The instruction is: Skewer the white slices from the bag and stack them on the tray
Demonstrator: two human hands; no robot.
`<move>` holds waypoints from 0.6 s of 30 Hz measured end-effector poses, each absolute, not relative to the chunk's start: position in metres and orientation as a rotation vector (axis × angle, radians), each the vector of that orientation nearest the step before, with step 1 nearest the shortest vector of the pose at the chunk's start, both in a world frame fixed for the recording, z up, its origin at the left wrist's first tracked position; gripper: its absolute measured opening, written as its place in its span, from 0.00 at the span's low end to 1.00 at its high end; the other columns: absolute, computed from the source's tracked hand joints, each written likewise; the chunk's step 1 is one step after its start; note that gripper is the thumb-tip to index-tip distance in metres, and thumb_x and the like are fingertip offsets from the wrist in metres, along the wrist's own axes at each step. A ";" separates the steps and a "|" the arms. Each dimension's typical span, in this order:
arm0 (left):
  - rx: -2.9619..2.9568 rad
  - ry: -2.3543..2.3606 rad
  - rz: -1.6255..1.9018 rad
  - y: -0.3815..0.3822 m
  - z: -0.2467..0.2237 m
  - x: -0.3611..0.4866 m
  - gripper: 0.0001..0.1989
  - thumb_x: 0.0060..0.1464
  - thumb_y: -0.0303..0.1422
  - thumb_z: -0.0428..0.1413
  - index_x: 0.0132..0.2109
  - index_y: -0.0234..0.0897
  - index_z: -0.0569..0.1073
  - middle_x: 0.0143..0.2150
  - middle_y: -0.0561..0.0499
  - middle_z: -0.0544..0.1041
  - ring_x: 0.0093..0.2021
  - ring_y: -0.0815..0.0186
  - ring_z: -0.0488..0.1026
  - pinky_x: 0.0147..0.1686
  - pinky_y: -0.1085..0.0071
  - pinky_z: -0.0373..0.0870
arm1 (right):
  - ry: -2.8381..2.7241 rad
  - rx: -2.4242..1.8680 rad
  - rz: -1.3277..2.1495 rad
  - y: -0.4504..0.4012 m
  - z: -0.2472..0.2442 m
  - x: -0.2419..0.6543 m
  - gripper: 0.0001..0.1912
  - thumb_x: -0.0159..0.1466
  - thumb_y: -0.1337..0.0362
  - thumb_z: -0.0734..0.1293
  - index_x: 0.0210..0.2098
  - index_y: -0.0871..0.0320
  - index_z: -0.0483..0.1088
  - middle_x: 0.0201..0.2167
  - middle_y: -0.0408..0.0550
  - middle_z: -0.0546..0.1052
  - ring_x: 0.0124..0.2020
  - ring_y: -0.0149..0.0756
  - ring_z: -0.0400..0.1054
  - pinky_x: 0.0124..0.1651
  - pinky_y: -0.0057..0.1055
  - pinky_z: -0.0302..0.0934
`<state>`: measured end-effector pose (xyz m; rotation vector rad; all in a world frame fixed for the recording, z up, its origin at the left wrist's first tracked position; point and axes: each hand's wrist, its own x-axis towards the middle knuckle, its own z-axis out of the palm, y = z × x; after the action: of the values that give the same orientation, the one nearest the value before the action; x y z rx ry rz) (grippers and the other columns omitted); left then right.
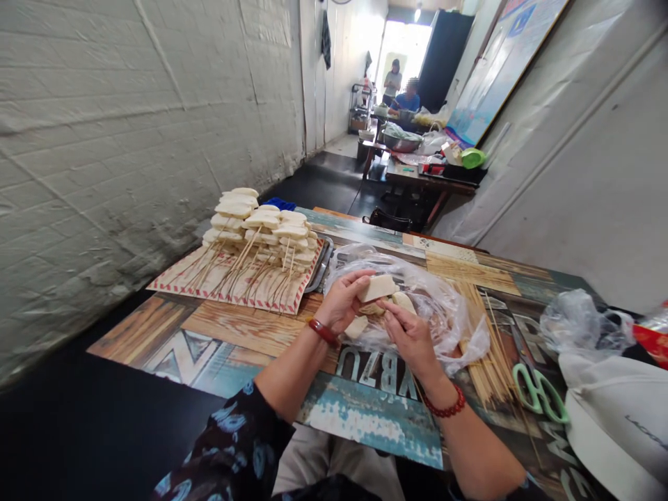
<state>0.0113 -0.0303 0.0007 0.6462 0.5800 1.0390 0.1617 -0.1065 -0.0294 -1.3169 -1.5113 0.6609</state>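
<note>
My left hand (340, 304) pinches a pale, flat, oblong food slice (380, 287) above an opened clear plastic bag (449, 313). Close beside it, my right hand (413, 339) is closed with thumb and fingertips together; a thin bamboo skewer (416, 387) shows below its palm. The skewer's tip is hard to make out. More pale slices (357, 327) lie on the bag under my hands. To the left, a tall pile of skewered slices (261, 226) rests on printed paper (180, 273), sticks pointing toward me. What food the slices are is unclear.
Right of the bag lie loose bamboo skewers (483, 362) and green-handled scissors (540, 395). A white cap (610, 424) and a crumpled plastic bag (579, 323) are at the right edge. A metal tray (324, 261) edges out beside the paper. Two people are at a far table.
</note>
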 end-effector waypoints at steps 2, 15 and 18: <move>0.678 0.574 1.055 -0.032 0.004 0.011 0.19 0.39 0.37 0.72 0.39 0.33 0.81 0.36 0.46 0.81 0.34 0.65 0.76 0.36 0.70 0.73 | -1.506 -1.332 0.605 -0.107 -0.029 0.162 0.18 0.66 0.57 0.62 0.48 0.55 0.79 0.24 0.47 0.77 0.26 0.37 0.70 0.30 0.33 0.66; 0.876 0.551 1.104 -0.044 0.019 0.010 0.18 0.38 0.40 0.72 0.35 0.33 0.83 0.31 0.48 0.80 0.30 0.70 0.70 0.31 0.74 0.63 | -1.527 -1.366 0.446 -0.117 -0.023 0.164 0.15 0.66 0.59 0.63 0.45 0.52 0.80 0.26 0.48 0.80 0.28 0.40 0.73 0.34 0.37 0.68; 0.856 0.556 1.092 -0.045 0.017 0.011 0.18 0.37 0.40 0.72 0.35 0.33 0.83 0.31 0.48 0.80 0.29 0.71 0.70 0.30 0.75 0.62 | -1.528 -1.366 0.437 -0.117 -0.023 0.164 0.15 0.66 0.59 0.63 0.44 0.52 0.80 0.25 0.48 0.79 0.27 0.40 0.72 0.33 0.37 0.68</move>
<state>0.0108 -0.0447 0.0171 0.8555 0.5562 1.0915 0.1637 -0.1173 -0.0227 -1.3660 -1.5280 0.4369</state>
